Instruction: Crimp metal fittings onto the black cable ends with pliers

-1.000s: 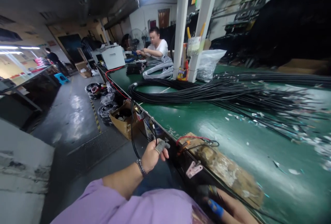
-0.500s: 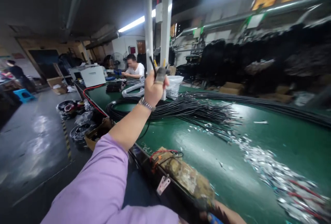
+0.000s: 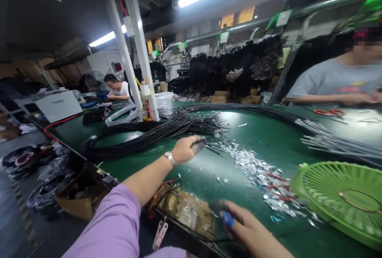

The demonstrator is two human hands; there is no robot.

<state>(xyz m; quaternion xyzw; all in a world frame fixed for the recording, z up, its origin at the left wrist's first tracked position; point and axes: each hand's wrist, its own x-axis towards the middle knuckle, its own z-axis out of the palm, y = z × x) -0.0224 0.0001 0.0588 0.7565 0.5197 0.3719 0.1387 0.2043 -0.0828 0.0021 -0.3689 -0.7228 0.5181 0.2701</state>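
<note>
My left hand [image 3: 185, 149], a watch on its wrist, is stretched out over the green table [image 3: 262, 138]. Its fingers are closed in a pinch on a thin black cable [image 3: 209, 146], right at the cut ends of a long bundle of black cables [image 3: 155, 132]. A grey sleeve covers one finger. My right hand [image 3: 247, 228] rests at the table's near edge, blurred, with fingers curled around a blue-handled tool [image 3: 227, 219]. Beside it lies a worn, tape-covered block [image 3: 188, 210] with red wires.
White and red cable scraps [image 3: 262, 174] litter the table's middle. A green fan guard [image 3: 343, 196] lies at the right. A person in grey [image 3: 334, 81] works across the table; another sits far left [image 3: 117, 90]. White posts [image 3: 134, 47] stand on the table. Boxes and cable coils [image 3: 47, 194] crowd the floor.
My left hand rose from below the table edge, lifted the cable high, then came down onto the table by the bundle's ends. The view swung right, showing the fan guard and a co-worker.
</note>
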